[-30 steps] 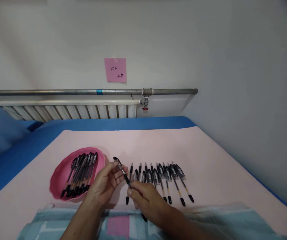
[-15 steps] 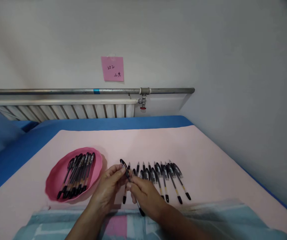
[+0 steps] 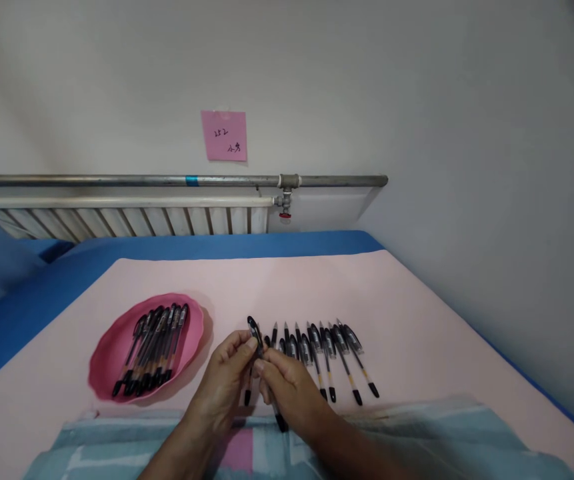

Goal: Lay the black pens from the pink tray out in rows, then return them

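Between my two hands, in front of me, is a gel pen [image 3: 279, 420] with a clear barrel and a black end, held at a slant. My left hand [image 3: 227, 370] pinches its black clipped cap [image 3: 253, 327] at the upper end. Fingers of my right hand [image 3: 294, 390] are wrapped round the barrel lower down. Whether the cap is fully seated cannot be seen, as my fingers cover the joint. Just right of my hands lie several uncapped pens [image 3: 345, 367] in a row, with loose black caps [image 3: 353, 339] among them. One more pen [image 3: 247, 395] lies partly hidden beneath my hands.
A pink scalloped plate [image 3: 101, 363] at the left holds several capped pens [image 3: 155, 347]. Pink cloth [image 3: 247, 280] covers the surface, with a blue edge [image 3: 247, 247] behind. A radiator [image 3: 157, 220] and metal pipe [image 3: 131, 181] run along the wall. Blue-green fabric [image 3: 417, 433] lies nearest me.
The held pen and cap have turned slightly more upright, and the cap end has shifted a little to the right. Both hands keep their grip.
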Action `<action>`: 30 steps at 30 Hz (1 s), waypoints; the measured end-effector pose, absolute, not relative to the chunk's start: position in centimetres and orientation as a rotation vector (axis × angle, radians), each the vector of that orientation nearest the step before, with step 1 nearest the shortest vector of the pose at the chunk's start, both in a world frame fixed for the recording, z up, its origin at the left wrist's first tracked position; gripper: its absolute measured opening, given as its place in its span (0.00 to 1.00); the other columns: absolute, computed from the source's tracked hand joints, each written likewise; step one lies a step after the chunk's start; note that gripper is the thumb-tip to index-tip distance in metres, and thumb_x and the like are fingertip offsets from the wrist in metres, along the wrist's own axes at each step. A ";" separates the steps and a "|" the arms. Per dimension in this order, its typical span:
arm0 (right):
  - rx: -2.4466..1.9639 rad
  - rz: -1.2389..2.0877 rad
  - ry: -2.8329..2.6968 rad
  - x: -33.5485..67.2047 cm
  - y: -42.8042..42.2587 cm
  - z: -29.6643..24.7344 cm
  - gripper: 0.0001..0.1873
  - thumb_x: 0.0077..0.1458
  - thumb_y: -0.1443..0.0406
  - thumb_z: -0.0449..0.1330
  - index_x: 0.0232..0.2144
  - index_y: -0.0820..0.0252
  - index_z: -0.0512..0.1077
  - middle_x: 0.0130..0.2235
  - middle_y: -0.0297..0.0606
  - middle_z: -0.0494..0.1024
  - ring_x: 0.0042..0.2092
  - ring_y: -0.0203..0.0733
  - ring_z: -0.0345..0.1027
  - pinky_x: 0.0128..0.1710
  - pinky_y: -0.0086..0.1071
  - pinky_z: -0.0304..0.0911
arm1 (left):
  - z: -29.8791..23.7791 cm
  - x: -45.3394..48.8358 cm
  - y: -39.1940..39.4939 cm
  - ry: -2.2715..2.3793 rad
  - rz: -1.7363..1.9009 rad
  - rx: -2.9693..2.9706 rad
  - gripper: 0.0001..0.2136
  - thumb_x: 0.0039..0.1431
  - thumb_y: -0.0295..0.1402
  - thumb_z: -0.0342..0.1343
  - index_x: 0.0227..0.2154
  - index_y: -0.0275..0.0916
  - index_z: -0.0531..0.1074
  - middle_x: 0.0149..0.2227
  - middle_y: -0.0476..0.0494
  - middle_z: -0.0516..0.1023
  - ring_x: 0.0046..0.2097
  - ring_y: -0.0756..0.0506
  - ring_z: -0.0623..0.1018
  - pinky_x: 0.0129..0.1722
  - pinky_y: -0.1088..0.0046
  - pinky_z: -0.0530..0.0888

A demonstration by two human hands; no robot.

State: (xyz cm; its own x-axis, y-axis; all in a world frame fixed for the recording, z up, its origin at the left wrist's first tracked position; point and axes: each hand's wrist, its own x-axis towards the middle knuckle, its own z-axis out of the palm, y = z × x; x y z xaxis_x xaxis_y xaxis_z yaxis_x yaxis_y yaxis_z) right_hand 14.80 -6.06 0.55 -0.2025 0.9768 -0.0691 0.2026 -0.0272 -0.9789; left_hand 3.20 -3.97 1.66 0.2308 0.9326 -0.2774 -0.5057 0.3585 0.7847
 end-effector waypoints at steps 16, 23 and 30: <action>-1.311 1.490 -1.324 15.9 -4.5 0.4 0.15 0.54 0.55 0.48 0.26 0.59 0.65 0.19 0.27 0.63 0.18 0.29 0.53 0.17 0.25 0.48 | 4.2 -9.3 -0.3 1.907 1.411 1.012 0.16 0.48 0.45 0.53 0.35 0.39 0.69 0.25 0.51 0.72 0.24 0.50 0.72 0.24 0.75 0.68; -1.334 1.394 -1.291 16.6 -4.6 1.9 0.12 0.53 0.59 0.49 0.25 0.59 0.65 0.21 0.29 0.66 0.18 0.29 0.53 0.17 0.25 0.48 | 3.8 -10.4 0.2 2.242 1.068 1.223 0.11 0.46 0.42 0.55 0.29 0.40 0.72 0.25 0.45 0.75 0.29 0.41 0.73 0.29 0.68 0.65; -1.429 1.257 -1.242 18.0 -3.8 2.0 0.13 0.53 0.59 0.50 0.21 0.59 0.64 0.16 0.27 0.61 0.18 0.30 0.52 0.18 0.25 0.48 | 3.6 -4.1 -1.9 2.014 1.032 1.775 0.08 0.52 0.38 0.51 0.32 0.41 0.70 0.32 0.44 0.74 0.34 0.43 0.72 0.33 0.70 0.63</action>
